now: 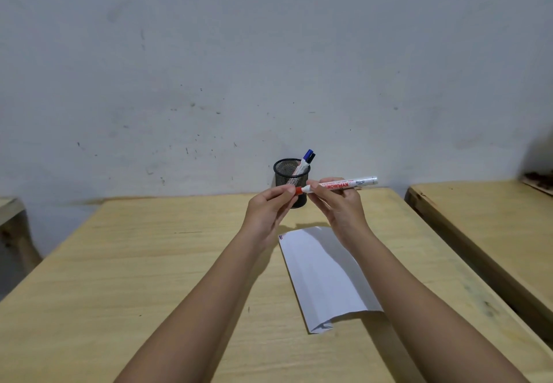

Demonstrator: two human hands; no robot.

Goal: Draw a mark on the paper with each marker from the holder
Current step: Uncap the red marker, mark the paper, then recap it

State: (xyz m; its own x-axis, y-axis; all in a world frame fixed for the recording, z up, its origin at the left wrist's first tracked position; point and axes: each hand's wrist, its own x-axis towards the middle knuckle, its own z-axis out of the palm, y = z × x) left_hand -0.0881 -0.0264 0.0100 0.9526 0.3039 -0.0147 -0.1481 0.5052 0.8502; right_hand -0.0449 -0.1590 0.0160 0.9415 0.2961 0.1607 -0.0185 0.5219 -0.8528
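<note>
A wooden tabletop (149, 263) against a scuffed grey wall; a second table (493, 218) stands to the right. A white paper (323, 275), small marks at its far corner, lies partly under raised forearms. Behind the hands, a black mesh holder (288, 173) contains two markers (306, 159). Right hand (341, 206) grips a white marker (347, 184); left hand (269, 206) pinches its red cap (299, 190)
</note>
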